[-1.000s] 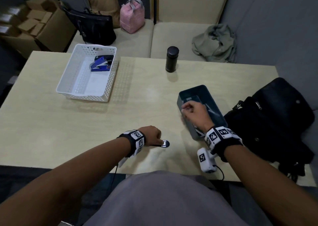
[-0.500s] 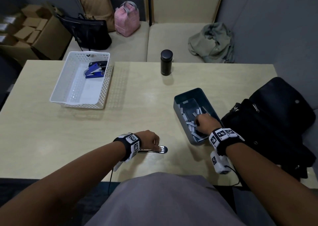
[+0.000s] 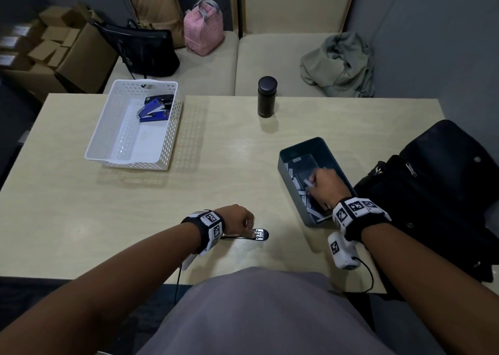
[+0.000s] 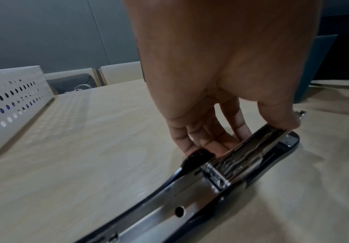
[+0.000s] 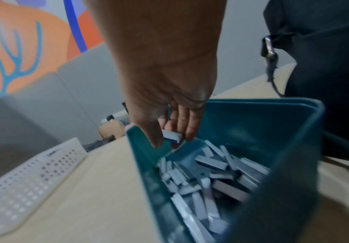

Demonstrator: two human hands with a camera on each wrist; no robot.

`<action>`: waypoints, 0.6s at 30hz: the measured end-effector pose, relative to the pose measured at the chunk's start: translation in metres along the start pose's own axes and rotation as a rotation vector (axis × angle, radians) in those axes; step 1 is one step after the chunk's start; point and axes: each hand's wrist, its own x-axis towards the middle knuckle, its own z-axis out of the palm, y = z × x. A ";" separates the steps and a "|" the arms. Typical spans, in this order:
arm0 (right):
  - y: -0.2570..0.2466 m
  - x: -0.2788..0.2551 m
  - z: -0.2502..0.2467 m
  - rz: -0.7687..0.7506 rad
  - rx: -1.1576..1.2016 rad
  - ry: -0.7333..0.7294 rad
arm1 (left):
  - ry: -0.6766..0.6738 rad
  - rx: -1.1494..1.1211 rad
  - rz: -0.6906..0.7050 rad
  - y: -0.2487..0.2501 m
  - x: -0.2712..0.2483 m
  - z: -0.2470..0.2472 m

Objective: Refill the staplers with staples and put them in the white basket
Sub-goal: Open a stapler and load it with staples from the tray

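An opened dark stapler (image 3: 256, 235) (image 4: 242, 166) lies flat on the table near the front edge. My left hand (image 3: 240, 218) (image 4: 227, 118) holds its metal magazine between thumb and fingers. My right hand (image 3: 324, 186) (image 5: 169, 128) is over the teal bin (image 3: 290, 192) (image 5: 252, 125) of staple strips and pinches one staple strip (image 3: 308, 182) (image 5: 172, 136) just above the pile. The white perforated basket (image 3: 108, 155) (image 4: 9, 102) (image 5: 30, 177) stands at the far left with two blue staplers (image 3: 155, 109) inside.
A black flask (image 3: 266, 96) stands at the table's far edge. A black bag (image 3: 437, 192) lies right of the teal bin. On the bench behind are a grey cloth (image 3: 340, 64), a pink bag (image 3: 204, 29), a black handbag (image 3: 145, 49) and a tan backpack (image 3: 155, 6).
My right hand dipped into the teal bin, then rose a little with a staple strip pinched in its fingers. The left hand kept its hold on the open stapler.
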 end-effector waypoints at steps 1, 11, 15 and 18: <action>-0.007 0.000 -0.006 -0.011 0.100 0.052 | 0.003 -0.001 -0.002 0.000 0.000 0.000; -0.099 -0.044 0.018 -0.410 -0.038 -0.058 | 0.108 0.064 -0.092 0.009 -0.009 0.015; -0.091 -0.052 0.059 -0.377 -0.345 -0.183 | 0.165 0.092 -0.135 0.010 -0.014 0.025; -0.080 -0.056 0.070 -0.336 -0.399 -0.246 | 0.175 0.064 -0.154 0.005 -0.019 0.030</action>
